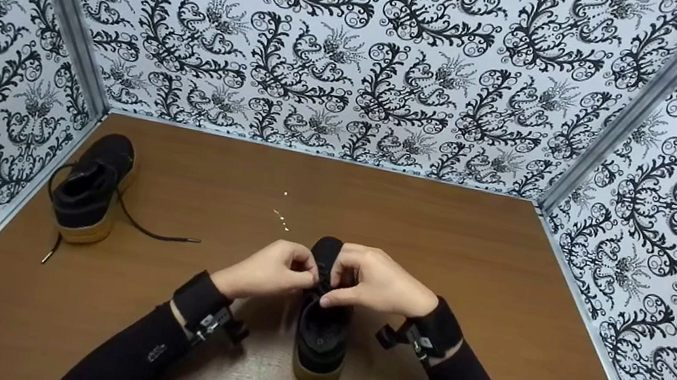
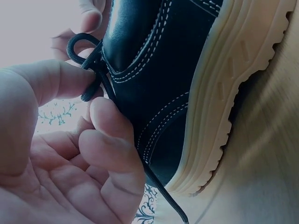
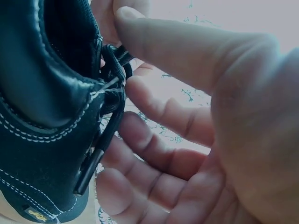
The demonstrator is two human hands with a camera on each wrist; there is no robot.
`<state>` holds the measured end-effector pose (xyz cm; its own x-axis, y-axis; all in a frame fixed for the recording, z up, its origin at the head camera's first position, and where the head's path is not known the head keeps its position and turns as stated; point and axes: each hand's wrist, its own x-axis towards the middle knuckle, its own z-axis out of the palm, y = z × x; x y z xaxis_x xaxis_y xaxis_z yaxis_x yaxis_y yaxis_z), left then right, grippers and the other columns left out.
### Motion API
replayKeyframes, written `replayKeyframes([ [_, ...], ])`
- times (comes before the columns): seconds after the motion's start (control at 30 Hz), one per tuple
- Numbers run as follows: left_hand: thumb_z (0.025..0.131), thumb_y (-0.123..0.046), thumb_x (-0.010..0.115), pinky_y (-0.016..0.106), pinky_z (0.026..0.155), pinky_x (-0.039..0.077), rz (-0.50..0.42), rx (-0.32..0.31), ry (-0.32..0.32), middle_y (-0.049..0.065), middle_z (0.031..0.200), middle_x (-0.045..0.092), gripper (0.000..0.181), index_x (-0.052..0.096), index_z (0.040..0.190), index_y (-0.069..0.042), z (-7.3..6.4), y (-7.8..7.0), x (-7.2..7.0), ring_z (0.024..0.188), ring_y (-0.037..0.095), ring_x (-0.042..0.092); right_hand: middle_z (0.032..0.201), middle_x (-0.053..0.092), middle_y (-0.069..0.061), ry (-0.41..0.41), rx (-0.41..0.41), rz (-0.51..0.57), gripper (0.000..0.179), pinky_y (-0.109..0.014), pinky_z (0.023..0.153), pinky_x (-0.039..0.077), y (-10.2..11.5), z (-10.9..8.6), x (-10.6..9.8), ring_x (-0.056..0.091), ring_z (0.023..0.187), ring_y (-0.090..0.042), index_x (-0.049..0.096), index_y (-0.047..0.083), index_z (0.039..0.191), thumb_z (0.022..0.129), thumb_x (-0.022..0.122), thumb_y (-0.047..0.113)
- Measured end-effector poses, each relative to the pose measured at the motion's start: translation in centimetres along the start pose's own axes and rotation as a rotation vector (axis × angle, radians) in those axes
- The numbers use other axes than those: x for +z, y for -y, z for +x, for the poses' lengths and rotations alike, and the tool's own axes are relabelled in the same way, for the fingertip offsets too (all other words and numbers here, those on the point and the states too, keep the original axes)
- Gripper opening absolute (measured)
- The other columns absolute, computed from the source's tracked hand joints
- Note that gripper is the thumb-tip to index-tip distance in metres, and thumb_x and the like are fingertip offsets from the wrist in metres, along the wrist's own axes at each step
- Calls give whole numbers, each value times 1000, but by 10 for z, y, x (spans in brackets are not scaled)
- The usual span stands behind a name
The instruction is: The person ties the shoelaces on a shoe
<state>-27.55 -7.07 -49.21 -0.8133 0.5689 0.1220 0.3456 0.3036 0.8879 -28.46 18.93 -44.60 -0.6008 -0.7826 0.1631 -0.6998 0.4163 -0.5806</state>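
A black shoe [image 1: 318,360] with a tan sole stands at the table's middle, its toe pointing away from me. My left hand [image 1: 273,272] pinches the black shoelace [image 2: 91,88] between thumb and index finger; above the fingertips a small loop stands out from the knot. The lace's other stretch hangs down past the curled fingers. On the opposite side is my right hand [image 1: 381,283], thumb and fingers spread apart, with the index fingertip against the laces [image 3: 114,70]. A lace end with a dark tip [image 3: 88,172] hangs beside its fingers.
Another black shoe [image 1: 114,154] stands at the left of the wooden table [image 1: 441,235], its loose lace [image 1: 155,235] trailing to the right. Small pale specks [image 1: 282,218] lie beyond the hands. Patterned walls [image 1: 396,90] enclose the table's back and sides.
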Motion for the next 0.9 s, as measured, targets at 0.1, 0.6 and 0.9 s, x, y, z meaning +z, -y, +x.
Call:
replayKeyframes([
  [0.1, 99, -12, 70, 21, 59, 48, 7, 0, -6, -9, 76, 67, 8, 76, 93, -12, 0, 0, 0, 64, 7, 59, 97, 62, 8, -16, -14, 6, 32, -29, 77, 53, 1, 1, 1, 60, 89, -11, 72, 19, 90, 89, 96, 40],
  [0.6, 97, -9, 74, 21, 61, 46, 45, 43, 32, -10, 80, 68, 6, 80, 96, -11, -1, -4, -5, 67, 5, 58, 91, 62, 6, 42, -28, -29, 12, -27, 73, 50, 1, -2, -7, 59, 83, -12, 72, 17, 89, 95, 82, 11],
  [0.9, 101, -13, 80, 22, 60, 53, 36, 72, 65, -8, 82, 72, 4, 79, 98, -12, -2, -4, -8, 67, 17, 68, 91, 65, 11, 127, 54, -29, 12, -29, 70, 51, -4, -9, -18, 60, 79, -10, 73, 19, 90, 97, 81, 14],
])
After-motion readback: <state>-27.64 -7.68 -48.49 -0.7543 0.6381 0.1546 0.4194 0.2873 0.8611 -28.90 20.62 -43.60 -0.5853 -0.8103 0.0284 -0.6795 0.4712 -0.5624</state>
